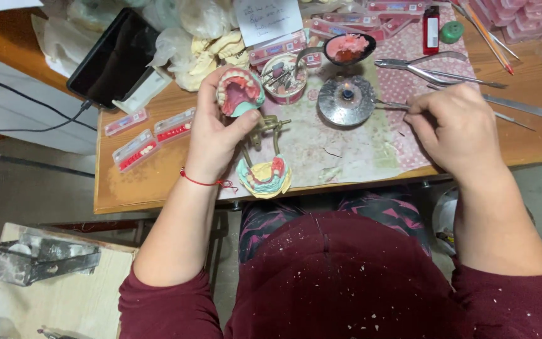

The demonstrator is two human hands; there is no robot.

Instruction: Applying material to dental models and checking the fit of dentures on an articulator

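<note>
Two bare hands are at work over a wooden table in the single head view. Left hand is raised above the table edge, fingers curled and gripping a brass-coloured hinged articulator opened wide; its upper arm carries a denture model with pink wax gums and a row of teeth, turned up toward the camera, thumb pressed just beside it. The lower model, pink and yellow wax on a pale green base, hangs at the table's near edge. A red cord circles the left wrist. Right hand rests on the patterned cloth, fingers pinched closed around a thin metal instrument whose tip reaches the round metal spirit burner, where a small flame shows. Beyond lie a bowl of pink wax, long metal tweezers, a red lighter, trays of artificial teeth and a dark tablet propped at the left.
</note>
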